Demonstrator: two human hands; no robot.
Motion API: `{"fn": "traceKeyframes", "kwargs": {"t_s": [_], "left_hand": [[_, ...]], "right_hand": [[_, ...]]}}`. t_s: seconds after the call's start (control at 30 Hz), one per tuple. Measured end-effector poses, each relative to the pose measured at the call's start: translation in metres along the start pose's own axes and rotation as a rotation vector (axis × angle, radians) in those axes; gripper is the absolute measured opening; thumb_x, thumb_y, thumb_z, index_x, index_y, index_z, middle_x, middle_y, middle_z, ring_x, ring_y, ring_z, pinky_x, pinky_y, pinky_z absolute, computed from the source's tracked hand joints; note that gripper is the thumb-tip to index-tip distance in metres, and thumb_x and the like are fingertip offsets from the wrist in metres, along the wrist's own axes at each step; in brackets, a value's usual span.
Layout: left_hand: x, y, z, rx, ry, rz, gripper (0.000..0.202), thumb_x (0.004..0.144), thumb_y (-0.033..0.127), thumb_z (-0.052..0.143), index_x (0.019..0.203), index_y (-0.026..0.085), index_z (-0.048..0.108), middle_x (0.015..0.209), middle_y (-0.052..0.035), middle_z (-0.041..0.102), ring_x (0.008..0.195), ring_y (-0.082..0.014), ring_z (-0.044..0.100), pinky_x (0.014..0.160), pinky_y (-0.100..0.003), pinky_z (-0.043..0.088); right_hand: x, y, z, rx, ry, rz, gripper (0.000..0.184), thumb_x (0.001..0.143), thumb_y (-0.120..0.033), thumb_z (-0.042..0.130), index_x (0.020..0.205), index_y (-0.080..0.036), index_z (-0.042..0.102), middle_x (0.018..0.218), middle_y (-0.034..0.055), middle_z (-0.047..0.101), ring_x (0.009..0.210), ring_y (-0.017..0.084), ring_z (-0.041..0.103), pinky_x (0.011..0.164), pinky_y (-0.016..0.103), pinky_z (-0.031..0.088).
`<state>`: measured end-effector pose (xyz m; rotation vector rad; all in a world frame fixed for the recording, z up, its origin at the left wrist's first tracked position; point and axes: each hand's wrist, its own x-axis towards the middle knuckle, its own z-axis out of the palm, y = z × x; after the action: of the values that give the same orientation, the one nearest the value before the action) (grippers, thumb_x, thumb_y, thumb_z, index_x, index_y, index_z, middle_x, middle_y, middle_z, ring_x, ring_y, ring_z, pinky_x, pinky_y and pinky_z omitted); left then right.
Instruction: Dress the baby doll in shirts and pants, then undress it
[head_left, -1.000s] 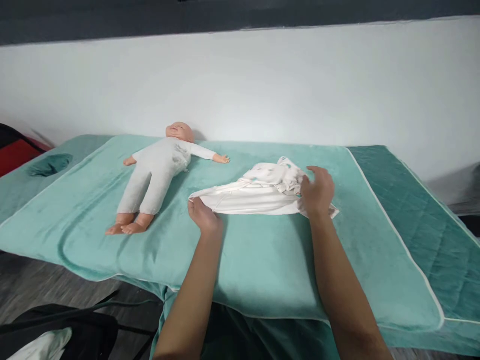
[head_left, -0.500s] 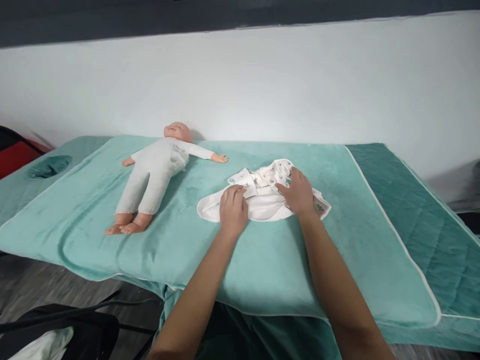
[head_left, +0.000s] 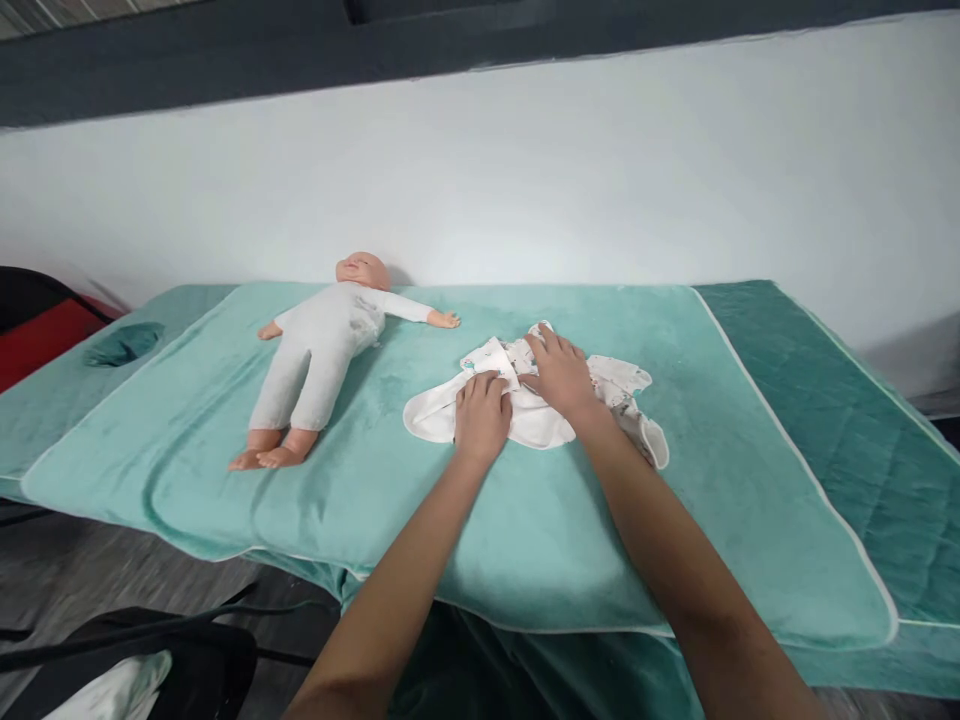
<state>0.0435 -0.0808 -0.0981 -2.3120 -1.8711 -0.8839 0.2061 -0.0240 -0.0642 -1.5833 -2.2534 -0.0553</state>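
A small white baby garment (head_left: 540,428) with a printed pattern lies partly folded and rumpled on the light green blanket. On its left part rests my left hand (head_left: 482,412), its fingers curled over the cloth and closed on it near the white edging. My right hand (head_left: 561,375) lies across the printed middle of the garment, fingers stretched out and thumb apart; cloth beneath its palm is hidden. To the right of that hand, printed fabric (head_left: 619,380) spreads out and trails toward the near side. Further left, a baby doll (head_left: 322,320) in a white outfit lies on its back.
The light green blanket (head_left: 750,520) covers most of a darker green padded bed (head_left: 847,430), which has a round hole (head_left: 124,343) at the left. A white wall (head_left: 525,180) stands behind. At lower left are a black item (head_left: 217,665) and pale cloth (head_left: 120,690).
My right hand has moved left over the garment, toward my left hand. More printed fabric now shows at the garment's right. The view has shifted slightly.
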Motion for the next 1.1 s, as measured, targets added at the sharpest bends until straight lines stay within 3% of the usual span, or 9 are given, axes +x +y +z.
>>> {"fn": "traceKeyframes", "kwargs": {"t_s": [0.1,0.23,0.43,0.53,0.6,0.73,0.87,0.97,1.1], "left_hand": [[0.000,-0.002,-0.001,-0.037,0.003,-0.031,0.010,0.094,0.021,0.055,0.101,0.022,0.063,0.127,-0.0088,0.066,0.120,-0.0278,0.056,0.098,-0.044,0.045],[0.002,-0.010,0.001,-0.191,0.095,-0.110,0.009,0.096,0.017,0.050,0.097,0.022,0.058,0.109,-0.0086,0.069,0.106,-0.0255,0.059,0.092,-0.041,0.047],[0.002,-0.016,0.002,-0.456,0.263,-0.227,0.008,0.097,0.021,0.049,0.090,0.022,0.055,0.089,-0.0047,0.063,0.084,-0.0194,0.060,0.078,-0.034,0.049],[0.001,-0.014,0.001,-0.527,0.271,-0.207,0.007,0.096,0.022,0.051,0.091,0.021,0.056,0.090,-0.0041,0.063,0.084,-0.0176,0.060,0.078,-0.032,0.051],[0.000,-0.013,0.000,-0.553,0.285,-0.166,0.006,0.095,0.022,0.053,0.091,0.021,0.057,0.092,-0.0044,0.063,0.087,-0.0173,0.061,0.080,-0.032,0.052],[-0.001,-0.013,-0.002,-0.548,0.393,-0.051,0.005,0.095,0.021,0.054,0.098,0.021,0.057,0.102,-0.0070,0.065,0.101,-0.0187,0.063,0.090,-0.037,0.053],[-0.004,-0.012,-0.008,-0.483,0.497,0.042,0.014,0.095,0.022,0.053,0.110,0.021,0.053,0.123,-0.0134,0.062,0.123,-0.0230,0.059,0.104,-0.047,0.049],[-0.005,-0.010,-0.011,-0.422,0.547,0.079,0.024,0.097,0.022,0.050,0.121,0.021,0.048,0.147,-0.0189,0.049,0.146,-0.0275,0.040,0.117,-0.056,0.037],[-0.005,-0.008,-0.011,-0.350,0.513,0.132,0.025,0.098,0.017,0.044,0.122,0.020,0.049,0.156,-0.0183,0.042,0.154,-0.0286,0.027,0.121,-0.063,0.028]], "right_hand": [[0.012,0.001,0.004,-0.011,0.005,0.171,0.070,0.084,-0.034,0.073,0.146,-0.021,0.044,0.147,0.0196,0.050,0.122,0.041,0.055,0.097,0.055,0.047],[0.014,0.015,0.002,0.122,0.073,0.226,0.055,0.082,-0.018,0.066,0.135,-0.021,0.055,0.127,0.0164,0.061,0.116,0.035,0.058,0.097,0.051,0.048],[0.001,0.020,-0.032,1.182,0.500,0.253,0.046,0.078,-0.030,0.070,0.123,-0.021,0.060,0.120,0.0071,0.066,0.113,0.025,0.062,0.103,0.045,0.050],[-0.005,0.022,-0.049,1.684,0.565,0.311,0.041,0.082,-0.043,0.066,0.117,-0.023,0.061,0.114,0.0031,0.068,0.108,0.022,0.065,0.099,0.041,0.053],[-0.005,0.030,-0.048,1.765,0.569,0.357,0.042,0.082,-0.046,0.065,0.117,-0.023,0.060,0.115,0.0028,0.068,0.108,0.022,0.065,0.099,0.042,0.053],[-0.002,0.056,-0.024,1.238,0.554,0.461,0.048,0.075,-0.032,0.066,0.122,-0.024,0.058,0.119,0.0051,0.066,0.115,0.026,0.061,0.106,0.051,0.048],[-0.007,0.067,-0.009,0.557,0.234,0.247,0.038,0.077,-0.021,0.059,0.113,-0.021,0.067,0.133,0.0141,0.058,0.133,0.031,0.049,0.117,0.052,0.035],[-0.020,0.063,-0.015,0.356,-0.028,0.118,0.052,0.083,-0.032,0.063,0.134,-0.025,0.059,0.155,0.0131,0.041,0.143,0.036,0.038,0.117,0.056,0.034],[-0.037,0.060,-0.029,0.285,-0.236,0.059,0.094,0.072,-0.046,0.080,0.153,-0.031,0.035,0.167,0.0095,0.021,0.150,0.040,0.026,0.116,0.059,0.036]]}}
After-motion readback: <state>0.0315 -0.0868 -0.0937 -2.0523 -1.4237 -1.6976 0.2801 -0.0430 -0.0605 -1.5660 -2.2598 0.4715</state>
